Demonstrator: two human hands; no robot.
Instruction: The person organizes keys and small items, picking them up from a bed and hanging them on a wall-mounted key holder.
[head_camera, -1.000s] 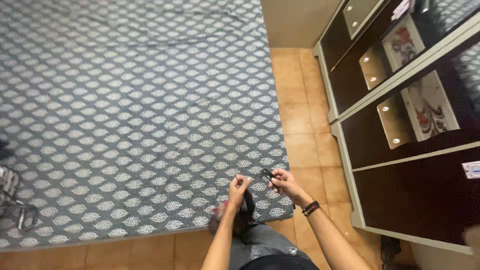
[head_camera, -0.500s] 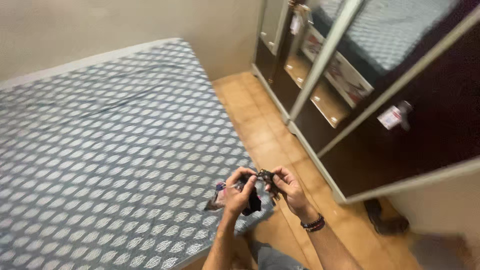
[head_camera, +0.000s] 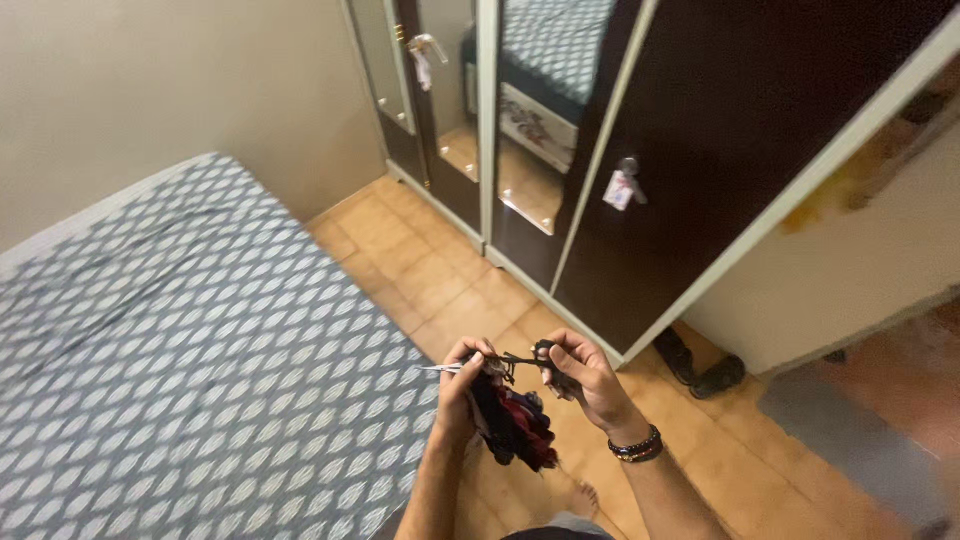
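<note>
arms: both forearms are seen bare, no sleeves | right wrist: a stack of dark beaded bracelets with red and yellow beads (head_camera: 636, 446) is worn | foot: left unshod (head_camera: 583, 497)

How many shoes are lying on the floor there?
2, as far as shows: a dark pair of shoes on the tiled floor at the foot of the dark wardrobe, right of the person's right hand. Others may lie out of view.

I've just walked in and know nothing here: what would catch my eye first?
Low in the middle, the left hand grips a bundle of dark and red cloth while the right hand holds small scissors at its top. A blue leaf-patterned bed fills the left, and a dark mirrored wardrobe stands to the right.
</note>
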